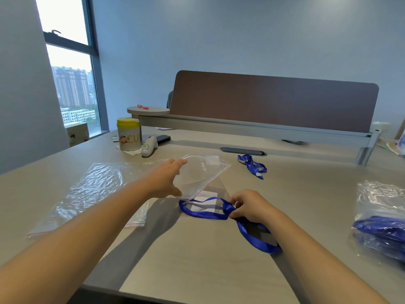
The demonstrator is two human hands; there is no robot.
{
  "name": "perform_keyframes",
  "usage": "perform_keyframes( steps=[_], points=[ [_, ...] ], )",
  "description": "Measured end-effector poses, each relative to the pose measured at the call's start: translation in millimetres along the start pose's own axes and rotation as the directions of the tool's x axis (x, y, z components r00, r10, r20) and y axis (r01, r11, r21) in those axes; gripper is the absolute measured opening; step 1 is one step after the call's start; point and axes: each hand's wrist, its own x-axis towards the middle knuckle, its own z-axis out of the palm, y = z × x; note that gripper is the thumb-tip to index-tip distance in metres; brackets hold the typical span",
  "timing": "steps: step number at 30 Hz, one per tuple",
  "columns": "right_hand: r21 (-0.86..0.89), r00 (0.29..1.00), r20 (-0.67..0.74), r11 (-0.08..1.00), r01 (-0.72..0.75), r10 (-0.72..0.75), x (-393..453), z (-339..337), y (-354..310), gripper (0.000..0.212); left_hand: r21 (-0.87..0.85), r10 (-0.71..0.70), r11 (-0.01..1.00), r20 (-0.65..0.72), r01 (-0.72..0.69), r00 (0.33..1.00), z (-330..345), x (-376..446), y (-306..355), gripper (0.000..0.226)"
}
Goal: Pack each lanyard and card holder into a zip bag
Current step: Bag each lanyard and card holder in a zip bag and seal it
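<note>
In the head view, the left hand (167,179) held a clear zip bag (202,172) lifted off the desk (197,260), thumb under its near edge and fingers along its far side. The right hand (247,207), near and to the right of the left, pinched a blue lanyard (203,213) in curled fingers; one loop ran leftward from that hand over a card holder (202,204) lying just below the raised bag, and another loop trailed behind the wrist toward the person. Beyond the right hand lay a second lanyard (252,165). Far to its right sat a packed bag (381,220). Left of the left arm lay a pile of empty bags (92,189).
</note>
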Motion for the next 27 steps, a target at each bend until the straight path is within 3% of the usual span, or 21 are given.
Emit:
perform_keyframes(
  steps=[4,7,11,13,20,27],
  points=[
    [0.005,0.999,-0.044,1.0,0.003,-0.003,2.8,4.0,1.8,0.029,0.002,-0.004,1.0,-0.007,0.004,1.0,0.2,-2.1,-3.2,0.087],
    [0.039,0.997,-0.063,0.998,0.041,-0.039,1.0,5.9,3.9,0.039,0.001,-0.007,1.0,-0.009,0.007,1.0,2.0,-2.1,-5.0,0.087],
    [0.029,0.995,0.07,0.997,0.073,-0.075,1.6,2.4,2.8,0.053,-0.002,-0.006,1.0,-0.011,0.006,1.0,3.0,-2.2,-6.3,0.087],
    [0.014,0.991,0.107,0.997,0.079,-0.08,2.8,1.7,1.2,0.046,-0.004,0.002,1.0,-0.013,-0.002,1.0,3.6,-3.0,-7.0,0.087],
    [0.043,0.998,0.01,0.997,0.057,-0.058,2.4,1.6,4.2,0.021,-0.036,-0.009,0.999,0.005,0.009,1.0,6.9,-5.9,-10.3,0.088],
    [0.248,0.997,-0.07,0.968,0.029,-0.012,-2.5,-42.3,-0.7,0.008,-0.05,-0.007,0.999,0.017,0.008,1.0,-9.5,7.2,3.2,0.087]
  ],
)
